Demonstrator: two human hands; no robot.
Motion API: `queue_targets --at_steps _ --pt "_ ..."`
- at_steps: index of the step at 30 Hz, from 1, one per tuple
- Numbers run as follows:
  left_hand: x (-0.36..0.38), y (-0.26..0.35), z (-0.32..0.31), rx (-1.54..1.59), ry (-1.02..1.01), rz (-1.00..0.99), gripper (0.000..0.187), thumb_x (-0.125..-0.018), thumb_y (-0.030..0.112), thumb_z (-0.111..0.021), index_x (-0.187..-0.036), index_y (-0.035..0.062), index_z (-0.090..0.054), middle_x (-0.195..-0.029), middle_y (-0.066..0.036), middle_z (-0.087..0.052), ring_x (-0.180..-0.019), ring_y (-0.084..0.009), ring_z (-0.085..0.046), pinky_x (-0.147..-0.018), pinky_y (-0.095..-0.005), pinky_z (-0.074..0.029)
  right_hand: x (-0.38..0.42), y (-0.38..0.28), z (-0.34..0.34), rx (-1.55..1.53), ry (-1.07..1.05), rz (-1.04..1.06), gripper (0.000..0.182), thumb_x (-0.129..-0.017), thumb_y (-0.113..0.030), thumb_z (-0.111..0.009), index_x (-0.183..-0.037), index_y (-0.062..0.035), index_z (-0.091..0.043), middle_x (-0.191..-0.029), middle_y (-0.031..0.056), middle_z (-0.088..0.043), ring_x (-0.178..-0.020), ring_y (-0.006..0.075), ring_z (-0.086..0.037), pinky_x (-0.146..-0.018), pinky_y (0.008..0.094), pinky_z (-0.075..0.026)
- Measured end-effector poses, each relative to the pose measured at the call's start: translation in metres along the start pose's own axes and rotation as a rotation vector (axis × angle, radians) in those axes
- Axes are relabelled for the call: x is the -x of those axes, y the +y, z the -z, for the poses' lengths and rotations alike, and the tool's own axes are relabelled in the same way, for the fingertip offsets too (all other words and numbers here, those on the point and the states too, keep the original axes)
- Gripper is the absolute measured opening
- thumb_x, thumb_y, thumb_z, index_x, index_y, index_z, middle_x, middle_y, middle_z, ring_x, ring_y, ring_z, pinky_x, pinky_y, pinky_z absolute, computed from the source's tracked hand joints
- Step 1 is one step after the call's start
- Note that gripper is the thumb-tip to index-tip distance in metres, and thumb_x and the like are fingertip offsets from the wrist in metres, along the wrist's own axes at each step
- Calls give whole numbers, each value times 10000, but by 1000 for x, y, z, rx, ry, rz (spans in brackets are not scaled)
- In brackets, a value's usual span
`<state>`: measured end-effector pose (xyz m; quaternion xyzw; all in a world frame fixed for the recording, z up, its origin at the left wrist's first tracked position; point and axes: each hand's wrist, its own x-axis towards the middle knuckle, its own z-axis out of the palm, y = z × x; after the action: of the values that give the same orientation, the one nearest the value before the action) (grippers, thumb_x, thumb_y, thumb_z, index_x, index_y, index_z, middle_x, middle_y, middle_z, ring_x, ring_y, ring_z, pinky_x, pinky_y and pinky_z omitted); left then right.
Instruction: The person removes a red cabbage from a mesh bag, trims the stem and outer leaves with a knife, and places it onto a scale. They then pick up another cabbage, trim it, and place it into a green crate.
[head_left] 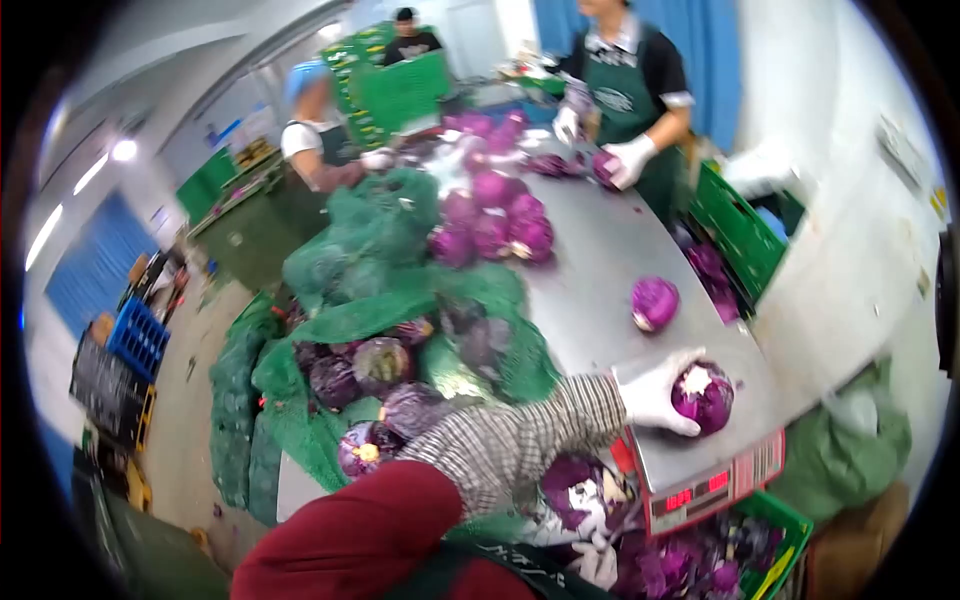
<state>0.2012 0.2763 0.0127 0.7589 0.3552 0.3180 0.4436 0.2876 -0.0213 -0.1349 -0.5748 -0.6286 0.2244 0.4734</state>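
Note:
My left hand, in a white glove and checked sleeve cover, reaches across to the right. It is closed around a red cabbage whose pale cut stem faces up, over the corner of the metal table. Low in the view, my right hand shows as a white glove, its fingers partly hidden and blurred. Just above it are a purple cabbage and pale leaf pieces. Another red cabbage lies alone farther up the table.
Green net sacks of cabbages lie left of my arm. A cabbage pile sits farther back. A red-lit scale display and a green crate of leaves are at lower right. Across the table, a person in white gloves holds a cabbage; others stand behind.

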Motion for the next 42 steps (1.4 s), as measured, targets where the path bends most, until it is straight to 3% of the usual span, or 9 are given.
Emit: queue_targets --at_steps 5,11,16,19,20,22,25,28,42 --pt "75 -21 35 578 280 62 1023 -648 212 -886 -1462 47 -287 -1345 -145 -484 -1264 -217 -467 -1109 -369 -365 -23 -12 2 46 -24 115 222 -838 -30 -583 -1038 -81 -665 -970 168 -621 -793 301 -647 -630 391 -553" --pt "248 -4 75 116 246 368 1093 -634 287 -908 -1471 14 -260 -1383 -175 -440 -1286 -275 -450 -1113 -384 -363 -41 -38 -7 -19 -52 301 200 -883 -61 -564 -1057 -85 -659 -888 133 -632 -700 244 -642 -556 357 -537" --pt "338 -21 17 -166 408 443 1135 -600 394 -899 -1442 -51 -282 -1408 -252 -382 -1337 -342 -396 -1114 -400 -352 -48 -64 -16 107 -426 465 401 -810 11 -621 -1196 59 -524 -1318 287 -485 -1096 446 -561 -945 455 -481" --pt "336 -20 20 -371 341 535 1233 -586 552 -861 -1463 -54 -242 -1416 -294 -362 -1332 -412 -392 -1108 -418 -359 -44 -53 -40 103 -392 517 393 -911 -41 -548 -1282 67 -477 -1372 289 -457 -1099 394 -579 -941 439 -479" --pt "332 -13 25 -402 277 564 1285 -569 615 -841 -1479 -46 -218 -1413 -302 -364 -1316 -417 -410 -1089 -421 -380 -51 -79 -31 -177 -536 15 448 -973 -107 -491 -1376 71 -407 -1385 289 -448 -1086 317 -604 -903 412 -508" --pt "322 1 30 -454 169 593 1298 -565 640 -828 -1480 -46 -215 -1398 -315 -367 -1287 -451 -424 -1060 -455 -401 -47 -78 -36 -231 -584 -88 489 -983 -133 -483 -1412 71 -363 -1378 289 -454 -1070 284 -614 -883 397 -522" --pt "312 15 22 -583 93 552 1258 -567 621 -832 -1466 -45 -258 -1400 -347 -339 -1291 -503 -382 -1060 -513 -381 -48 -86 -36 -140 -565 5 498 -1022 -227 -378 -1406 90 -373 -1412 294 -435 -1314 391 -443 -1104 402 -348" --pt "309 7 1 -634 204 406 1191 -595 574 -831 -1422 -103 -305 -1450 -357 -276 -1342 -493 -323 -1108 -502 -328 -48 -80 -36 28 -538 180 526 -1017 -239 -376 -1405 115 -352 -1419 310 -419 -1323 404 -429 -1111 417 -338" --pt "298 -1 -2 -743 196 359 1068 -648 534 -771 -1375 -128 -353 -1372 -364 -396 -1279 -499 -393 -1065 -489 -396 -62 -87 -39 180 -657 -12 594 -1006 -297 -371 -1472 56 -262 -1435 329 -382 -1274 423 -473 -1035 450 -415"
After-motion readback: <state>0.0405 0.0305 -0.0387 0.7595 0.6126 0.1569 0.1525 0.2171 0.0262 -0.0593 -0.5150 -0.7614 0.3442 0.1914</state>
